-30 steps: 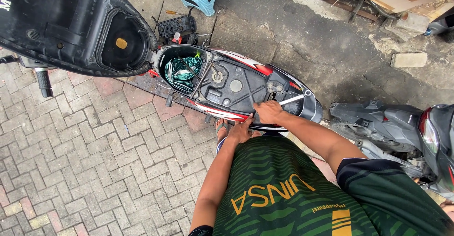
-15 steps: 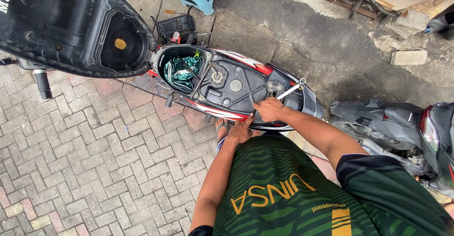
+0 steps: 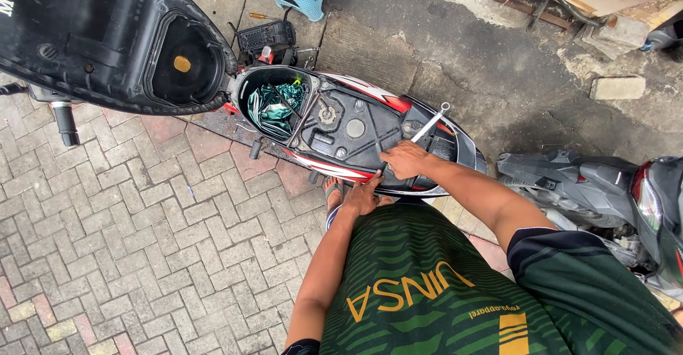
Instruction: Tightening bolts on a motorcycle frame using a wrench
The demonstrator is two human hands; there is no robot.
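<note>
My right hand (image 3: 404, 160) has drawn back a little along the scooter (image 3: 356, 131), toward my body, and the wrench (image 3: 425, 126) it grips has swung with it: a second ago its ring end lay low and close over the rear panel, now it stands out up and to the right, clear against the dark plastic. My left hand (image 3: 361, 197) has shifted slightly on the near edge of the body. The view has nudged a touch as well.

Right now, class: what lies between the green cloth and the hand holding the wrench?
In the head view, the fuel filler cap lies between green cloth and right hand.
</note>
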